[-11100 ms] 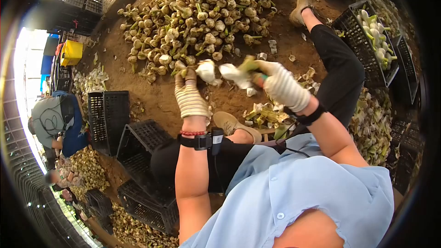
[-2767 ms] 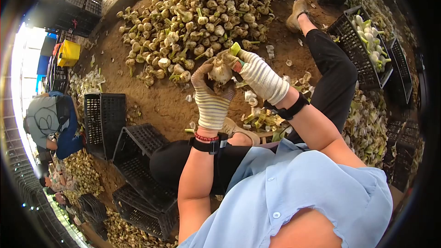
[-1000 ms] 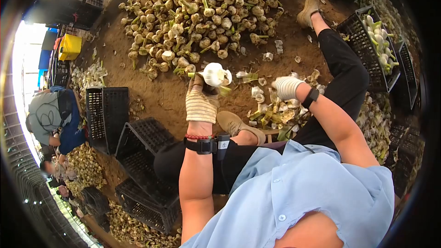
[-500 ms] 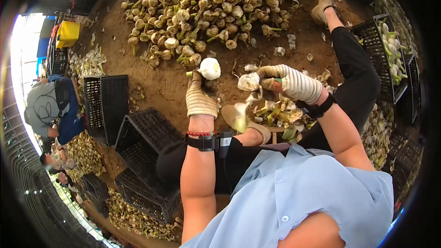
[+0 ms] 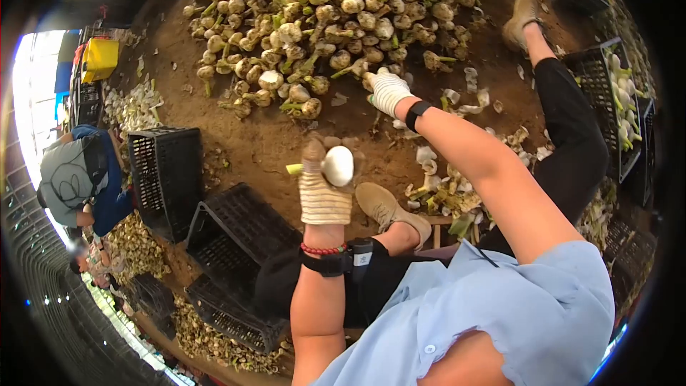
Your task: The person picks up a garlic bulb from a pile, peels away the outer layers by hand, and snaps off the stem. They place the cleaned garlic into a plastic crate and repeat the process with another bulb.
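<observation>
Your left hand (image 5: pixel 325 193) clamps the white bulb (image 5: pixel 339 166), stem (image 5: pixel 294 169) sideways, likely for steadiness. Right hand (image 5: pixel 391 93) at garlic pile (image 5: pixel 325 14); finger closure can't be determined.

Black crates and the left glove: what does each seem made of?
Black crates: probably moulded plastic, dull, from the regular lattice holes. Left glove: matt knit fabric, by its ribbed cream bands; its darker end may be coated or dirty.

The garlic bulb (image 5: pixel 339 166) in the left hand (image 5: pixel 325 189) was smooth and white, its short green stem pointing left in view. Brownish, soil-stained bulbs (image 5: pixel 325 14) lay heaped on bare ground (image 5: pixel 250 150), stems at mixed angles. Whiter, green-stemmed bulbs (image 5: pixel 626 100) lay in a black crate (image 5: pixel 592 82).
</observation>
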`<state>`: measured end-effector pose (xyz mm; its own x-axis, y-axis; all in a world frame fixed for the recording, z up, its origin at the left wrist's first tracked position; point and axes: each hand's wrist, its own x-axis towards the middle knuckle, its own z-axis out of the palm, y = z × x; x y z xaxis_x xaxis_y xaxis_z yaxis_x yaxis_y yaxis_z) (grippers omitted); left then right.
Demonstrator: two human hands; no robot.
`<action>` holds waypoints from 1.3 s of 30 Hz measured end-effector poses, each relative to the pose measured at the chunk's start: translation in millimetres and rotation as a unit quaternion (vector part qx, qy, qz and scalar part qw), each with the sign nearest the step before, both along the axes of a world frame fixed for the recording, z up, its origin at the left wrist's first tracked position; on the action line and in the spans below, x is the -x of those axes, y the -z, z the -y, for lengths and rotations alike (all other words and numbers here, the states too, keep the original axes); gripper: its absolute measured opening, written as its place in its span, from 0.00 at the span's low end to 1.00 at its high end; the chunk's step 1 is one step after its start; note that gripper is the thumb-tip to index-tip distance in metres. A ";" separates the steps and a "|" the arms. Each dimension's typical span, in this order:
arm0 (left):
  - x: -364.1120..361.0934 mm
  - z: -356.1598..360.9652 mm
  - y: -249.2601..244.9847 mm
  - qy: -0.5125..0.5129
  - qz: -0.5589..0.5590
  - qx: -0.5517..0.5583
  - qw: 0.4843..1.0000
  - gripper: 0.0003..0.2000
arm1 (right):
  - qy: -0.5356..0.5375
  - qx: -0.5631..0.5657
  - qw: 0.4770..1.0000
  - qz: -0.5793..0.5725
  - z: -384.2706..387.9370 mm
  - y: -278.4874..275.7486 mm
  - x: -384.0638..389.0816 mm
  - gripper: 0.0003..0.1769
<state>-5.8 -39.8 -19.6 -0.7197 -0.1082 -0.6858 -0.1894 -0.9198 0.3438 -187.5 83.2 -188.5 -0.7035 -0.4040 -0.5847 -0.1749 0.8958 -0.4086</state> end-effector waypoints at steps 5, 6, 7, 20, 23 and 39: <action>2.8 -0.8 34.6 0.022 0.146 0.227 0.963 0.14 | 0.375 0.105 0.901 0.190 21.6 45.0 19.0 0.21; 1.4 -3.1 34.4 0.013 0.146 0.241 0.959 0.14 | 0.491 0.185 0.816 0.244 18.9 40.9 15.8 0.19; 1.0 -2.2 37.0 0.014 0.142 0.241 0.960 0.14 | 0.307 0.195 0.918 0.159 8.1 36.1 10.9 0.23; -9.9 -55.3 -9.9 0.150 -0.136 0.344 0.917 0.23 | 0.221 0.557 0.786 0.153 -114.0 -198.8 -123.3 0.20; -19.2 -68.9 -20.3 0.148 -0.192 0.514 0.823 0.27 | 0.228 0.625 0.734 0.137 -124.7 -209.5 -130.5 0.26; -42.9 -98.9 -61.3 0.125 -0.170 0.854 0.475 0.31 | 0.176 0.516 0.837 -0.041 -107.4 -217.9 -150.4 0.16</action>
<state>37.2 59.0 41.6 -0.8938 -0.1801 0.4107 0.1149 0.7933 0.5979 -37.1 190.6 29.4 -0.9057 -0.4238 0.0039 -0.0392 0.0747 -0.9964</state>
